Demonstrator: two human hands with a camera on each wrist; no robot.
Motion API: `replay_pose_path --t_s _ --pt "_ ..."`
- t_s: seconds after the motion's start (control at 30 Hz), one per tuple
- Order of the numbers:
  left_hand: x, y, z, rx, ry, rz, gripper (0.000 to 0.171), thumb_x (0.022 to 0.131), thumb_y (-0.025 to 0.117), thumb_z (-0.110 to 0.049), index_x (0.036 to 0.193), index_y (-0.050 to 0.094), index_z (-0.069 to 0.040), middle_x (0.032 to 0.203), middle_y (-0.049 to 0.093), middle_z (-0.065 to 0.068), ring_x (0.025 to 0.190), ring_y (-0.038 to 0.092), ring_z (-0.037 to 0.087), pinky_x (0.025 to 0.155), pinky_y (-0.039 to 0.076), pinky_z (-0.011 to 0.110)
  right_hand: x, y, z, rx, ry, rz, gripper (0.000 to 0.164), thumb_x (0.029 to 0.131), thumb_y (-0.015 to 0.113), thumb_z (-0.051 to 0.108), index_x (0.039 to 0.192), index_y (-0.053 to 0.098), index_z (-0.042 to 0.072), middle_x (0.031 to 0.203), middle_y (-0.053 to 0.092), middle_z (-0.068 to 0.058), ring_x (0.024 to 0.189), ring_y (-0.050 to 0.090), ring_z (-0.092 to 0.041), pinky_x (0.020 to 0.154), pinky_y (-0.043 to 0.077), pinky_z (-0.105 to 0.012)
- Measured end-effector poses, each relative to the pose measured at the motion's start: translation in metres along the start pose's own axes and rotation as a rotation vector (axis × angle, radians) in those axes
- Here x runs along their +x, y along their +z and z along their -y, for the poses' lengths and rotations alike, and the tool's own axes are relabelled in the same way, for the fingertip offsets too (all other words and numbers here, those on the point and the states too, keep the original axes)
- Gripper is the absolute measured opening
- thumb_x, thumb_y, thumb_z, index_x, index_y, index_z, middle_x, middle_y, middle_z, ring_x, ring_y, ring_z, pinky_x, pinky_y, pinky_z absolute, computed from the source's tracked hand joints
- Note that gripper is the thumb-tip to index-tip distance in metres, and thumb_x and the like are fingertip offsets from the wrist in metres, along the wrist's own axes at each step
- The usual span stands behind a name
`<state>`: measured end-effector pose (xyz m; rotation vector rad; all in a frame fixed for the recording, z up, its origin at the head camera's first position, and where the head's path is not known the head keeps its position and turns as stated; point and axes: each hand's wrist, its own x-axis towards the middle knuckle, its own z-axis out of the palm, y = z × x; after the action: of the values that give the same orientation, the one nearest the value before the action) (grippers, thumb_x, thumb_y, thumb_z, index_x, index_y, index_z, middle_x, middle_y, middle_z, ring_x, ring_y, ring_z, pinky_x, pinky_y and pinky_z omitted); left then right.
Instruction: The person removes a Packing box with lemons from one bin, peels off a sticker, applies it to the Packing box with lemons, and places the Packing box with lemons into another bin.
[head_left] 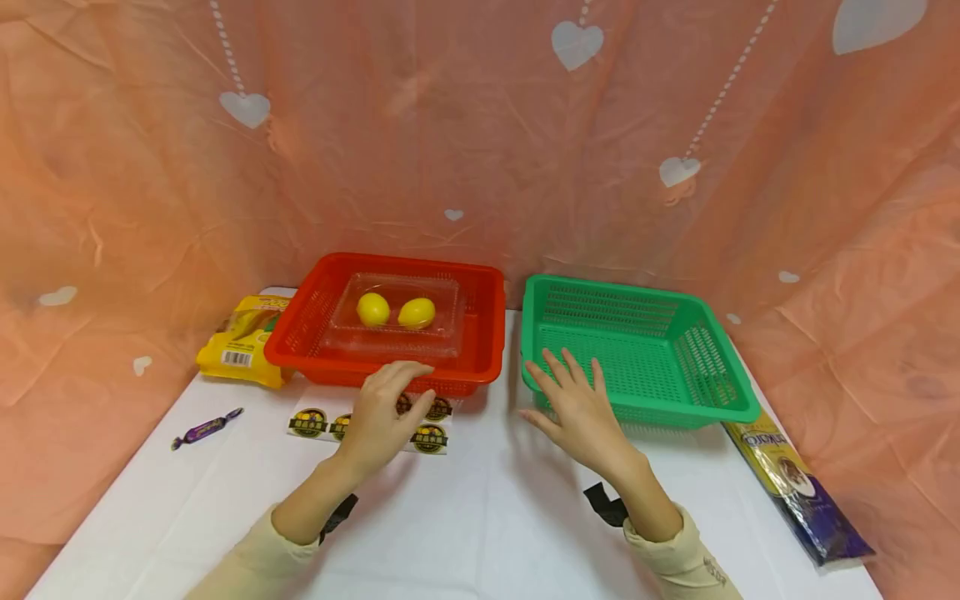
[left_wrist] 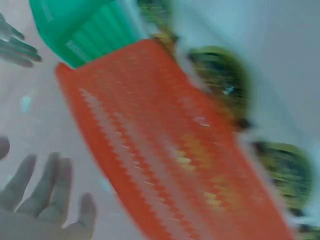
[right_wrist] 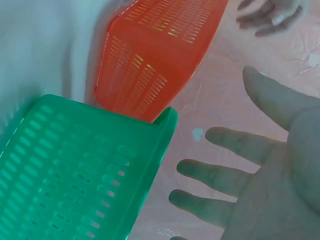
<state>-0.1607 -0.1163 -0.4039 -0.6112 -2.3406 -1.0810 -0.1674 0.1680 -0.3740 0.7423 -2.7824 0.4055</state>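
Note:
My left hand (head_left: 381, 417) hovers in front of the red basket (head_left: 390, 372), above a sheet of round stickers (head_left: 309, 422), fingers relaxed and holding nothing. Inside that basket is a clear plastic box (head_left: 352, 292), with two lemons (head_left: 372, 309) showing in it. To the right, my right hand (head_left: 577, 412) is spread at the near left corner of the green basket (head_left: 637, 358), its fingers straight and nothing in them. The right wrist view shows the spread fingers (right_wrist: 215, 172) beside the green basket's rim, apart from it.
A yellow snack bag (head_left: 247, 342) leans by the red basket's left side. A purple wrapped candy (head_left: 207, 429) lies at the left of the white table (head_left: 465, 533). Right of the green basket lies a yellow and purple packet (head_left: 798, 492). A pink curtain (head_left: 450, 125) hangs behind.

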Motion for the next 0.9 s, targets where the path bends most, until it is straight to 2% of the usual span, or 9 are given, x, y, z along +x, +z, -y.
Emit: replay_pose_path --t_s 0.1,0.17,0.23,0.33,0.43,0.53,0.7,0.77,0.9 --pt "-0.01 -0.01 0.016 -0.197 -0.106 -0.165 0.022 0.086 0.07 0.008 0.108 0.069 0.005 0.104 0.07 0.017 0.098 0.065 0.023 0.086 0.052 0.032 0.001 0.001 0.0 0.002 -0.004 0.007 0.065 0.09 0.073 0.037 0.145 0.052 0.008 0.151 0.043 -0.022 0.143 0.028 -0.046 0.111 0.012 -0.073" --pt "-0.016 -0.019 0.025 -0.321 -0.202 -0.269 0.021 0.086 0.067 0.014 0.106 0.067 0.01 0.099 0.069 0.021 0.091 0.066 0.018 0.079 0.054 0.023 0.002 0.002 0.0 -0.002 -0.005 0.01 0.064 0.091 0.073 0.037 0.145 0.052 0.008 0.151 0.043 -0.021 0.143 0.028 -0.046 0.111 0.013 -0.074" --pt "-0.02 -0.028 0.032 -0.421 -0.307 -0.373 0.021 0.085 0.065 0.018 0.106 0.064 0.014 0.095 0.068 0.02 0.086 0.066 0.015 0.079 0.053 0.016 0.004 0.003 0.0 -0.001 -0.006 0.01 0.064 0.091 0.073 0.036 0.145 0.052 0.008 0.151 0.043 -0.021 0.143 0.029 -0.046 0.111 0.013 -0.073" --pt "-0.024 -0.04 0.039 -0.482 -0.468 -0.486 0.025 0.087 0.065 0.016 0.112 0.062 0.014 0.091 0.067 0.01 0.079 0.066 0.008 0.072 0.054 0.014 0.006 0.003 0.0 -0.002 -0.013 0.001 0.064 0.09 0.073 0.036 0.144 0.052 0.008 0.15 0.043 -0.021 0.142 0.03 -0.047 0.111 0.014 -0.073" --pt "-0.025 -0.046 0.046 -0.487 -0.585 -0.528 0.033 0.088 0.067 0.011 0.12 0.059 0.01 0.091 0.063 0.002 0.074 0.065 0.005 0.063 0.053 0.013 0.009 0.003 0.001 0.002 -0.021 -0.005 0.065 0.09 0.073 0.037 0.145 0.052 0.008 0.151 0.043 -0.021 0.141 0.031 -0.047 0.111 0.013 -0.073" --pt "-0.025 -0.047 0.052 -0.493 -0.643 -0.545 0.042 0.089 0.068 0.008 0.128 0.055 0.008 0.1 0.058 0.006 0.075 0.062 0.004 0.061 0.053 0.013 0.01 0.003 0.001 -0.001 -0.026 -0.006 0.065 0.091 0.072 0.038 0.145 0.052 0.008 0.15 0.043 -0.021 0.141 0.031 -0.047 0.111 0.013 -0.073" --pt "-0.021 -0.046 0.056 -0.493 -0.687 -0.577 0.047 0.089 0.068 0.005 0.133 0.052 0.002 0.112 0.046 0.012 0.079 0.06 0.004 0.067 0.053 0.011 0.009 0.005 0.002 -0.01 -0.031 0.007 0.064 0.092 0.071 0.037 0.145 0.051 0.008 0.15 0.044 -0.021 0.142 0.03 -0.047 0.111 0.014 -0.073" --pt "-0.02 -0.045 0.056 -0.521 -0.696 -0.595 0.046 0.089 0.068 0.007 0.132 0.052 0.001 0.112 0.043 0.012 0.077 0.06 0.004 0.066 0.053 0.011 0.009 0.005 0.002 -0.006 -0.032 0.008 0.063 0.092 0.071 0.037 0.145 0.051 0.008 0.15 0.044 -0.021 0.142 0.03 -0.047 0.11 0.014 -0.074" --pt "-0.016 -0.044 0.058 -0.642 -0.706 -0.647 0.04 0.088 0.067 0.011 0.123 0.055 -0.005 0.105 0.04 0.013 0.071 0.062 0.005 0.066 0.056 0.017 0.013 0.004 0.001 0.025 -0.025 0.001 0.064 0.092 0.072 0.036 0.145 0.051 0.007 0.15 0.043 -0.022 0.142 0.03 -0.047 0.11 0.013 -0.074"
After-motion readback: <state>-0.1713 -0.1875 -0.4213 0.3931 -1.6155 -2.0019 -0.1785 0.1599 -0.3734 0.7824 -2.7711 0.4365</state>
